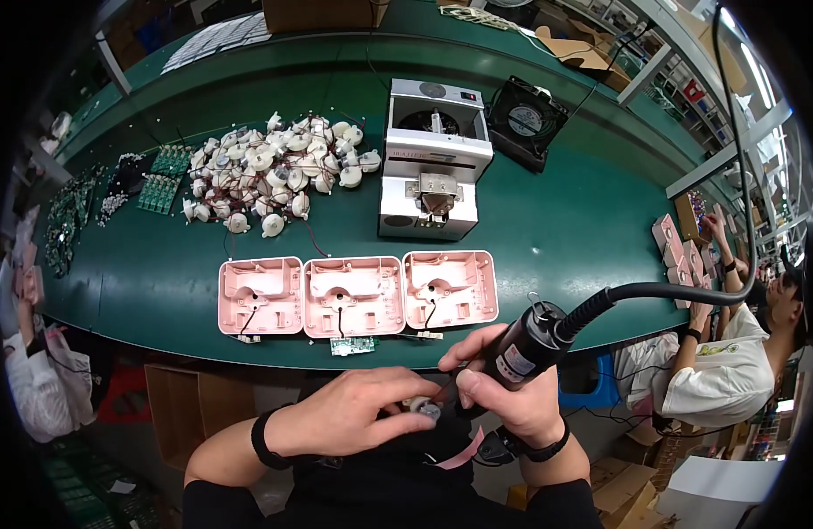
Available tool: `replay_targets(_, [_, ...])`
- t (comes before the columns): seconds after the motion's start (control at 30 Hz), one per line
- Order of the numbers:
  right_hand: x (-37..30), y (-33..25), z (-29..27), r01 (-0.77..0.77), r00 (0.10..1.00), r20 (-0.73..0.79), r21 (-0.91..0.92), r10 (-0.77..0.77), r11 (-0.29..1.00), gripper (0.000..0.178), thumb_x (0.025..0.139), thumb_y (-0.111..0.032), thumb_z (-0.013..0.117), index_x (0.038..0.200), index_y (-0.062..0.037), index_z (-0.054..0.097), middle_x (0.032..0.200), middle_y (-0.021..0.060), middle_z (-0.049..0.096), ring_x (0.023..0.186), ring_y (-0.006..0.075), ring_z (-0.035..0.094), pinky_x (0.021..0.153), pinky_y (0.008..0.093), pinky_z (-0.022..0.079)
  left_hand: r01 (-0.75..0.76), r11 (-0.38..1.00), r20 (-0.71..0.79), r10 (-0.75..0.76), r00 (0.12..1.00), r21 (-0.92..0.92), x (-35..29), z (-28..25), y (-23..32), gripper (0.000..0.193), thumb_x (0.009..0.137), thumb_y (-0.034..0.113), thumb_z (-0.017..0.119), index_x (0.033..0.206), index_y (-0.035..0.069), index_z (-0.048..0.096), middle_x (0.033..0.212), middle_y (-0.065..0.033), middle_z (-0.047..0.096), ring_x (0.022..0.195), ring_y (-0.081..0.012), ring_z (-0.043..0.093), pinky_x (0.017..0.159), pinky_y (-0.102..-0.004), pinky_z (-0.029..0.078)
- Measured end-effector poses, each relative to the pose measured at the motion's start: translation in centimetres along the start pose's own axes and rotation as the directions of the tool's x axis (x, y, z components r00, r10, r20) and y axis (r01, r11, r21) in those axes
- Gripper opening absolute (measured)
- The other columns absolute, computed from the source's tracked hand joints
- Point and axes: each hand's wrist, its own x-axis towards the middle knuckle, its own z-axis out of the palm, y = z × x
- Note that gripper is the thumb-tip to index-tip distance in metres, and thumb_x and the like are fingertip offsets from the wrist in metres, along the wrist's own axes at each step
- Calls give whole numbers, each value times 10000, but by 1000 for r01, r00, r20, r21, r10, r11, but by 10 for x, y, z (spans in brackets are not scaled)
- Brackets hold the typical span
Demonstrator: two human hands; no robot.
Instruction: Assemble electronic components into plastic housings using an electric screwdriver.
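Note:
My left hand [358, 413] is closed around a small white motor [424, 406] with a round grey metal end, in front of my body below the table edge. A black electric screwdriver [523, 351] is gripped in my right hand [512, 401], tilted, its thick cable running up to the right. Its lower end points toward the motor; my fingers hide whether the two touch. Just beyond my hands, three open pink housings [353, 300] stand in a row along the table's front edge, each with a black wire. A green circuit board [353, 346] lies before the middle one.
Many white motors with wires [274, 167] are heaped at back left, beside green circuit boards [159, 189]. Behind the housings are a white screw feeder [434, 159] and a black fan [527, 121]. A co-worker [728, 370] sits at right, near more pink housings [675, 256].

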Motion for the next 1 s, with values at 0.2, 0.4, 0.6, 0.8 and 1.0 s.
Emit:
replay_targets(0.2, [-3, -10, -2, 14, 1000, -5, 18, -14, 1000, 220, 825, 31, 727, 1030, 56, 649, 939, 136, 712, 669, 95, 657, 639, 237, 539, -12, 998, 13, 12, 1000, 60, 11, -2, 11, 332, 941, 162, 690, 1240, 29, 634, 1057, -164, 700, 934, -345, 703, 818, -414, 572])
replay_targets(0.4, [-10, -21, -9, 97, 984, 153, -47, -89, 994, 321, 815, 50, 691, 1117, 52, 583, 1109, 247, 690, 665, 130, 646, 653, 267, 553, -78, 957, -79, 104, 991, 278, 30, -2, 8, 311, 962, 192, 658, 1223, 33, 604, 1040, -192, 697, 907, -381, 689, 775, -449, 557])
replay_targets(0.6, [-20, -45, -17, 153, 988, 50, -128, -148, 980, 480, 799, 29, 705, 1245, 54, 532, 1213, 258, 656, 652, 134, 648, 638, 256, 543, 36, 968, -96, -12, 995, 250, 47, -17, 10, 312, 972, 153, 622, 1252, 28, 568, 1048, -204, 694, 912, -413, 685, 769, -472, 546])
replay_targets(0.8, [-20, -52, -38, 294, 876, -322, -230, -358, 928, 595, 823, -24, 685, 1364, 50, 448, 1227, 245, 634, 608, 140, 626, 591, 258, 522, 67, 960, -204, -11, 979, 271, 69, -29, -7, 284, 898, 98, 696, 1168, 39, 629, 1098, -143, 693, 1022, -351, 666, 856, -412, 538])
replay_targets(1.0, [-15, -45, -47, 316, 865, -326, -238, -382, 919, 548, 852, -55, 674, 1343, 50, 456, 1089, 193, 634, 583, 147, 603, 565, 268, 512, 3, 804, -199, 144, 969, 595, 82, -22, -27, 322, 822, 85, 749, 1128, 36, 659, 1144, -104, 666, 1143, -297, 598, 943, -397, 499])
